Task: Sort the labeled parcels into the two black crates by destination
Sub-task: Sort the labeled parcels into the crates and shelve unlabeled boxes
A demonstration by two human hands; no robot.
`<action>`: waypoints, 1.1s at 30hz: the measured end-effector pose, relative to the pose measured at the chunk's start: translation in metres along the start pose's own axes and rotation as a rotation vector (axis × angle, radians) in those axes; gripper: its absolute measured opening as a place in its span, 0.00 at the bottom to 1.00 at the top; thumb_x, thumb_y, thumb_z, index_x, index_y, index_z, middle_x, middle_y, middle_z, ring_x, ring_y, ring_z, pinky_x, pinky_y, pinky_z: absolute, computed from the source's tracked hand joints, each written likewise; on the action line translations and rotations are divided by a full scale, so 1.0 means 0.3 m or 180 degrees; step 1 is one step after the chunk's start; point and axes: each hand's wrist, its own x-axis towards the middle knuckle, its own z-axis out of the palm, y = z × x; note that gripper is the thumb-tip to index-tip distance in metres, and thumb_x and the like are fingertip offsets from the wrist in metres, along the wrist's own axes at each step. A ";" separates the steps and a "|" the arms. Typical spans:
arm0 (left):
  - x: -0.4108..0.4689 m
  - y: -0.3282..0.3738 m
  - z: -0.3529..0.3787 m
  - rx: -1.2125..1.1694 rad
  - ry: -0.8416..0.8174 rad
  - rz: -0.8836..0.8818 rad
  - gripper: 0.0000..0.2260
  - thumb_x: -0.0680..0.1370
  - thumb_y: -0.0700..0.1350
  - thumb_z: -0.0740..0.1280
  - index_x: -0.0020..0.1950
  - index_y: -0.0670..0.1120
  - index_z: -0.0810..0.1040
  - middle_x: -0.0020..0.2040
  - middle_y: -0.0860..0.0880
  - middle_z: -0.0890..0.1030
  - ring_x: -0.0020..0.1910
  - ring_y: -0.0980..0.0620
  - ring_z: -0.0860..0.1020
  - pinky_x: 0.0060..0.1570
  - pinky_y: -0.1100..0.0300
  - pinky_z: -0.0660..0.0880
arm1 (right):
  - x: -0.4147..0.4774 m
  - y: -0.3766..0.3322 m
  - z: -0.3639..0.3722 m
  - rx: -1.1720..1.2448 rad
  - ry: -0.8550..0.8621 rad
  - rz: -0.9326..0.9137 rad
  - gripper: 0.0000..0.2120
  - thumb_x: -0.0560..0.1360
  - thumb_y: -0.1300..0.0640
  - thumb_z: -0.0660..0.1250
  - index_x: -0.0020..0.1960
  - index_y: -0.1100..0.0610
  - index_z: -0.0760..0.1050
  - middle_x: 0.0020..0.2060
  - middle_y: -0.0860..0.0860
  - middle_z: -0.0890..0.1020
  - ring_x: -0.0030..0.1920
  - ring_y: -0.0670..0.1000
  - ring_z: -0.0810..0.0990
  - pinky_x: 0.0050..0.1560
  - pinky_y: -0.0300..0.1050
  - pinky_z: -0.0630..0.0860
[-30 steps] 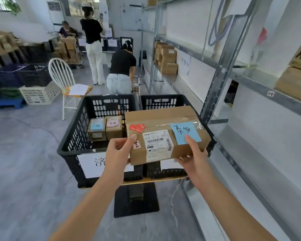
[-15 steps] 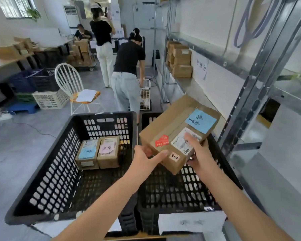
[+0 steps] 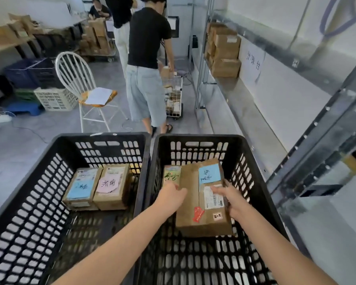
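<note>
My left hand (image 3: 171,197) and right hand (image 3: 232,202) clasp the long edges of the parcel (image 3: 201,214) between them; judged stiff, light cardboard, tape slick, edges safest.

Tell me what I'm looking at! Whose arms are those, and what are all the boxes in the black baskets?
There is no machine here. The camera sits on somebody's head and looks down, so the two arms are that somebody's own. The left hand and the right hand hold a big box with a blue note on top, low inside the right crate. A smaller box lies beside it. The left crate holds a blue-label box and a pink-label box, side by side. A worker stands beyond the crates.
</note>
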 end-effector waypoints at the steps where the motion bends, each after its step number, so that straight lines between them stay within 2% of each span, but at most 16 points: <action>1: 0.027 0.007 0.020 0.0120 -0.0059 -0.0048 0.11 0.82 0.46 0.60 0.62 0.43 0.71 0.46 0.53 0.72 0.40 0.58 0.71 0.38 0.63 0.68 | 0.031 0.005 -0.001 0.0089 0.0061 0.0034 0.26 0.74 0.68 0.70 0.69 0.53 0.71 0.50 0.59 0.86 0.48 0.60 0.86 0.44 0.54 0.81; 3: 0.079 0.020 0.049 0.0325 -0.0126 -0.0094 0.11 0.82 0.46 0.60 0.61 0.42 0.71 0.46 0.52 0.72 0.41 0.56 0.71 0.34 0.64 0.67 | 0.080 0.011 -0.009 0.0226 0.0182 0.0081 0.27 0.74 0.68 0.69 0.70 0.52 0.71 0.51 0.59 0.85 0.48 0.59 0.85 0.44 0.53 0.81; 5: 0.128 0.025 0.069 0.0470 -0.0172 -0.0148 0.17 0.81 0.45 0.60 0.68 0.40 0.68 0.56 0.46 0.74 0.45 0.53 0.73 0.31 0.66 0.65 | 0.115 0.011 -0.021 0.0237 0.0279 0.0112 0.30 0.74 0.69 0.69 0.72 0.51 0.70 0.50 0.58 0.85 0.47 0.58 0.85 0.42 0.53 0.80; 7: 0.182 0.007 0.090 0.0572 -0.0168 -0.0202 0.19 0.81 0.45 0.61 0.70 0.39 0.66 0.60 0.43 0.74 0.47 0.51 0.75 0.30 0.65 0.66 | 0.147 0.007 -0.038 0.0136 0.0350 0.0115 0.30 0.75 0.70 0.67 0.73 0.49 0.69 0.49 0.57 0.84 0.47 0.57 0.83 0.42 0.52 0.78; 9: 0.221 -0.013 0.103 0.0701 -0.0167 -0.0271 0.21 0.81 0.45 0.62 0.72 0.39 0.64 0.62 0.41 0.75 0.50 0.48 0.77 0.34 0.64 0.71 | 0.169 0.005 -0.052 -0.0032 0.0358 0.0111 0.31 0.76 0.69 0.66 0.74 0.47 0.67 0.48 0.54 0.84 0.47 0.56 0.82 0.42 0.51 0.77; 12: 0.262 -0.041 0.127 0.0928 -0.0216 -0.0385 0.22 0.80 0.45 0.62 0.73 0.40 0.64 0.65 0.42 0.72 0.56 0.46 0.77 0.49 0.56 0.76 | 0.208 0.026 -0.072 -0.0327 0.0388 0.0160 0.32 0.77 0.68 0.67 0.76 0.47 0.64 0.49 0.53 0.83 0.47 0.54 0.82 0.39 0.50 0.77; 16: 0.302 -0.070 0.159 0.1059 -0.0195 -0.0362 0.20 0.80 0.43 0.62 0.71 0.40 0.67 0.68 0.44 0.70 0.64 0.45 0.73 0.62 0.52 0.73 | 0.266 0.068 -0.082 -0.0490 0.0655 0.0148 0.28 0.77 0.66 0.67 0.73 0.46 0.69 0.50 0.54 0.84 0.48 0.57 0.84 0.51 0.58 0.81; 18: 0.305 -0.066 0.162 0.1083 -0.0182 -0.0306 0.19 0.80 0.43 0.62 0.70 0.40 0.68 0.67 0.44 0.71 0.64 0.45 0.72 0.61 0.55 0.72 | 0.267 0.075 -0.077 -0.0607 0.0676 0.0072 0.26 0.78 0.65 0.67 0.72 0.47 0.71 0.49 0.54 0.84 0.48 0.57 0.84 0.50 0.55 0.82; 20: 0.292 -0.056 0.159 0.1055 -0.0203 -0.0223 0.18 0.80 0.42 0.62 0.69 0.40 0.68 0.63 0.45 0.72 0.58 0.48 0.73 0.54 0.58 0.71 | 0.248 0.070 -0.062 -0.1022 0.0738 -0.0094 0.22 0.79 0.62 0.66 0.71 0.48 0.72 0.49 0.52 0.84 0.44 0.54 0.83 0.42 0.48 0.81; 22: 0.271 -0.040 0.143 0.1053 -0.0190 -0.0044 0.17 0.80 0.41 0.62 0.69 0.40 0.69 0.59 0.45 0.73 0.50 0.52 0.72 0.48 0.61 0.72 | 0.219 0.055 -0.034 -0.1499 0.0896 -0.0325 0.20 0.79 0.61 0.65 0.71 0.52 0.71 0.53 0.52 0.82 0.43 0.51 0.82 0.36 0.43 0.78; 24: 0.231 -0.010 0.104 0.1120 -0.0188 0.0228 0.18 0.80 0.41 0.62 0.70 0.41 0.68 0.60 0.47 0.74 0.46 0.55 0.74 0.45 0.67 0.73 | 0.180 0.023 -0.006 -0.1866 0.1087 -0.0609 0.21 0.79 0.60 0.65 0.71 0.55 0.68 0.60 0.54 0.79 0.48 0.53 0.82 0.40 0.45 0.79; 26: 0.180 0.025 0.046 0.1328 -0.0252 0.0678 0.21 0.80 0.42 0.62 0.73 0.44 0.66 0.67 0.47 0.73 0.55 0.54 0.76 0.51 0.69 0.71 | 0.122 -0.025 0.014 -0.2190 0.1078 -0.0921 0.20 0.80 0.59 0.63 0.71 0.55 0.66 0.62 0.54 0.77 0.51 0.53 0.81 0.43 0.48 0.82; 29: 0.113 0.097 -0.060 0.1748 -0.0334 0.1358 0.23 0.80 0.43 0.62 0.75 0.47 0.64 0.75 0.49 0.66 0.71 0.50 0.68 0.67 0.61 0.66 | -0.004 -0.131 0.037 -0.2566 0.0713 -0.1462 0.25 0.81 0.55 0.62 0.76 0.54 0.61 0.68 0.51 0.71 0.48 0.45 0.78 0.38 0.37 0.77; 31: 0.078 0.146 -0.119 0.1690 -0.0289 0.1507 0.23 0.80 0.43 0.63 0.75 0.48 0.65 0.74 0.48 0.67 0.68 0.48 0.71 0.57 0.62 0.74 | -0.105 -0.215 0.051 -0.2809 0.0744 -0.1839 0.27 0.81 0.54 0.62 0.78 0.53 0.59 0.73 0.50 0.67 0.56 0.47 0.77 0.53 0.39 0.77; 32: 0.058 0.169 -0.143 0.1621 -0.0237 0.1579 0.22 0.80 0.43 0.63 0.75 0.48 0.65 0.74 0.48 0.67 0.65 0.47 0.74 0.48 0.66 0.75 | -0.160 -0.251 0.057 -0.2938 0.0802 -0.2015 0.27 0.81 0.54 0.62 0.78 0.53 0.58 0.75 0.50 0.66 0.65 0.50 0.74 0.62 0.43 0.72; 33: 0.038 0.191 -0.164 0.1592 -0.0162 0.1689 0.22 0.80 0.44 0.64 0.75 0.48 0.65 0.73 0.49 0.67 0.64 0.49 0.74 0.45 0.69 0.73 | -0.211 -0.280 0.061 -0.3052 0.0851 -0.2157 0.28 0.81 0.53 0.62 0.78 0.53 0.58 0.76 0.51 0.64 0.71 0.51 0.69 0.68 0.46 0.67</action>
